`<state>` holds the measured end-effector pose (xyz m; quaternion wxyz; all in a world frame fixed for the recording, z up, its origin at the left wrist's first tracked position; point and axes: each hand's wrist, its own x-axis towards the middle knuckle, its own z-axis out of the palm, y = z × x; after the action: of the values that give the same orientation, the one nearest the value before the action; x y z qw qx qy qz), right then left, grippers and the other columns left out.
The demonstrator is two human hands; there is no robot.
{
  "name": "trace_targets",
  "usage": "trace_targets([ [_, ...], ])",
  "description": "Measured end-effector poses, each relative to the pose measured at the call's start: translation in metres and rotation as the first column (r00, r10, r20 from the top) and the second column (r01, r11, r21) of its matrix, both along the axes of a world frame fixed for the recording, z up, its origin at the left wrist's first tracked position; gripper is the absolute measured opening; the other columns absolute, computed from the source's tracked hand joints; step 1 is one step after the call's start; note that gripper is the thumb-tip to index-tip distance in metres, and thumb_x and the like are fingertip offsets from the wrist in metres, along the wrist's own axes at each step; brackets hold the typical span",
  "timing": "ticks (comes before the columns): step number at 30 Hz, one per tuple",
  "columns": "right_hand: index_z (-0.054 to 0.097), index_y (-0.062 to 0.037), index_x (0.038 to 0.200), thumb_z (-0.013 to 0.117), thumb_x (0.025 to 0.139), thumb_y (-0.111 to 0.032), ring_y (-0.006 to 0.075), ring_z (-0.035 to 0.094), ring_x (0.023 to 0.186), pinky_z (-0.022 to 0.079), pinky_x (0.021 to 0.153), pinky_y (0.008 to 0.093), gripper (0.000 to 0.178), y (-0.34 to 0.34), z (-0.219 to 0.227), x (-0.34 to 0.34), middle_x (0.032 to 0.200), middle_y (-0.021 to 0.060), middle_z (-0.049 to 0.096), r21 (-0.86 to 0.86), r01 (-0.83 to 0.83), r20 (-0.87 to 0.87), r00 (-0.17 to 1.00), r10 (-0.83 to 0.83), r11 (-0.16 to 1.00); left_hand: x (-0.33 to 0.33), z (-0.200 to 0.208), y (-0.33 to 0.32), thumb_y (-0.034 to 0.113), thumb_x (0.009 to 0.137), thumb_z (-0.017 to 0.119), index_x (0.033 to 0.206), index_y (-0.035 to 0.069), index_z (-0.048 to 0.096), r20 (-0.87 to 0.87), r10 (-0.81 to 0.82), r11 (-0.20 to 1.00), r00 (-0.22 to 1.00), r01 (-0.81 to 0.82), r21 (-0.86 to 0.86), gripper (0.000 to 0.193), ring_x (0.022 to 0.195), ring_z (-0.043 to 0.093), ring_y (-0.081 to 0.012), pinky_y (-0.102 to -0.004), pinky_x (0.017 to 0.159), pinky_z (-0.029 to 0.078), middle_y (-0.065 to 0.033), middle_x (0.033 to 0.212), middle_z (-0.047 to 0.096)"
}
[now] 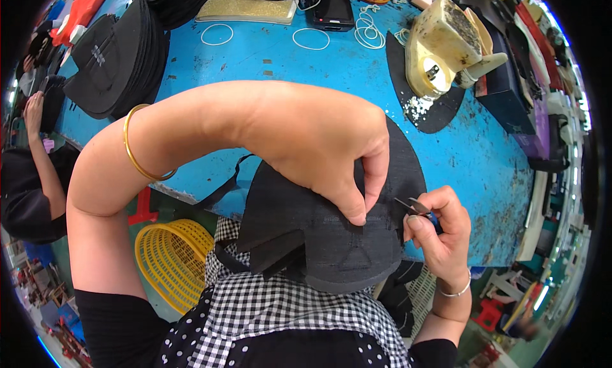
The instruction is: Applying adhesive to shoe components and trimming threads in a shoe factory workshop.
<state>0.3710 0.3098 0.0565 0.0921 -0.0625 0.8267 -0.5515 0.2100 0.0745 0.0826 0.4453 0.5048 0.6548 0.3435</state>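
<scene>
A black flat piece of fabric or foam with a rounded outline lies at the table's near edge, partly over my lap. My left hand reaches across it from the left. Its thumb and index finger are pinched together just above the piece's surface; whatever is between them is too small to make out. On the right, my right hand grips a pair of small thread snips with a bit of blue at the handle. The blades point left, toward the piece's right part. A black strap trails off its left side.
Stacked black rounded pieces stand at the table's far left. A stained cream-coloured container sits far right on another black piece, beside white crumbs. White elastic loops lie at the back. A yellow basket is below, near another person's arm.
</scene>
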Motion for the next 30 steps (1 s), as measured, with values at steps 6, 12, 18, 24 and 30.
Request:
trace_targets([
  [6,0.061,-0.0005,0.094,0.070,0.091,-0.003,0.0108,0.064,0.061,0.047,0.054,0.0240,0.010,-0.001,0.002,-0.002,0.073,0.0038,0.064,0.007,0.023,-0.002,1.000,-0.023,1.000,0.002,-0.001,0.011,0.019,0.081,0.076,0.092,0.002,0.076,-0.080,-0.022,0.992,0.997,0.013,-0.123,0.020,0.074,0.067,-0.0225,-0.0335,0.069,0.052,-0.0107,0.082,0.073],
  [12,0.064,-0.0058,0.088,0.076,0.080,-0.003,0.0192,0.061,0.056,0.044,0.049,0.0293,0.015,-0.008,0.015,-0.022,0.069,0.0049,0.061,0.252,-0.240,-0.209,0.932,0.295,0.937,0.001,-0.004,0.012,0.017,0.080,0.076,0.087,0.002,0.073,-0.096,-0.040,0.998,0.995,0.035,-0.061,0.017,0.076,0.067,-0.0254,-0.0352,0.070,0.051,-0.0111,0.080,0.071],
  [18,0.063,-0.0100,0.086,0.076,0.078,-0.009,0.0240,0.060,0.057,0.043,0.049,0.0348,0.015,-0.011,0.029,-0.037,0.067,0.0048,0.059,0.374,-0.478,-0.055,0.844,0.533,0.795,0.010,-0.008,0.009,0.020,0.077,0.079,0.085,0.003,0.072,-0.179,-0.034,0.999,0.983,0.026,-0.046,0.021,0.079,0.068,-0.0277,-0.0372,0.072,0.053,-0.0121,0.081,0.071],
  [24,0.063,-0.0089,0.083,0.077,0.078,-0.011,0.0252,0.063,0.060,0.045,0.051,0.0343,0.015,-0.013,0.028,-0.036,0.070,0.0054,0.064,0.377,-0.377,-0.030,0.908,0.418,0.846,0.005,-0.006,-0.002,0.022,0.075,0.079,0.085,0.004,0.072,-0.410,0.147,0.988,0.900,-0.111,0.112,0.021,0.076,0.067,-0.0309,-0.0395,0.071,0.053,-0.0116,0.074,0.068],
  [30,0.062,-0.0088,0.087,0.077,0.078,-0.010,0.0259,0.063,0.061,0.045,0.051,0.0346,0.017,-0.020,0.023,-0.039,0.075,0.0048,0.064,0.555,-0.233,-0.203,0.893,0.401,0.798,-0.002,-0.003,0.000,0.017,0.077,0.068,0.086,0.005,0.073,-0.361,0.092,0.995,0.928,-0.101,-0.005,0.015,0.070,0.065,-0.0305,-0.0399,0.067,0.051,-0.0123,0.069,0.065],
])
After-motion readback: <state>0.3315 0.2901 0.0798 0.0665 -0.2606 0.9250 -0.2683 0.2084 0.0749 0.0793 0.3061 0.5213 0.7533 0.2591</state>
